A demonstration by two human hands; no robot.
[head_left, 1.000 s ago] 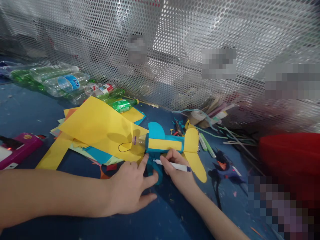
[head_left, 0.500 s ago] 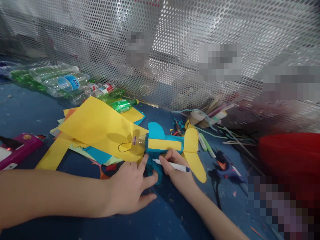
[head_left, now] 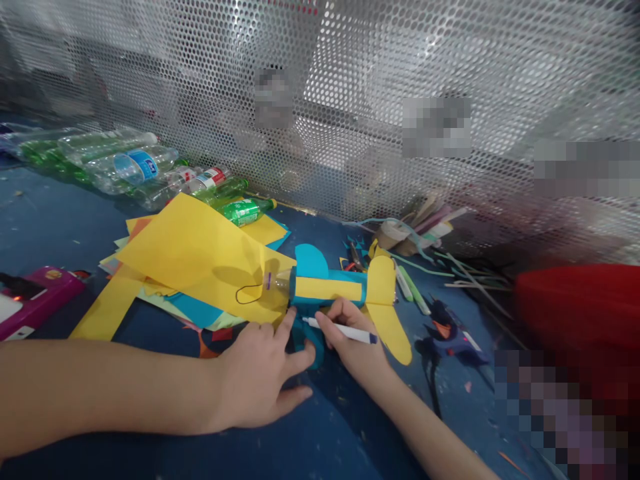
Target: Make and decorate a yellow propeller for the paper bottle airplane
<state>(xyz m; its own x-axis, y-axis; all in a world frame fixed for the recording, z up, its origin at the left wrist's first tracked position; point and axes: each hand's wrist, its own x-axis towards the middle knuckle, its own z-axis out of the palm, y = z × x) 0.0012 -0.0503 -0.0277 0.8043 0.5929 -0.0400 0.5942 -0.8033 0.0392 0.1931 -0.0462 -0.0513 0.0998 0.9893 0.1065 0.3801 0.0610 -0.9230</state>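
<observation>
The right hand (head_left: 356, 347) is clamped on a white marker (head_left: 345, 329), its tip directed left over the near blue wing (head_left: 316, 358) of the paper-covered bottle (head_left: 330, 289). The bottle lies just beyond both hands, yellow fins (head_left: 390, 330) at right. The left hand (head_left: 260, 377), spread apart, touches the wing.

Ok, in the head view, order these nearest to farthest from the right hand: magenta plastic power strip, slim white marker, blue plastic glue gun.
1. Marker, in the right hand
2. Glue gun, to its right
3. Power strip, far left
</observation>
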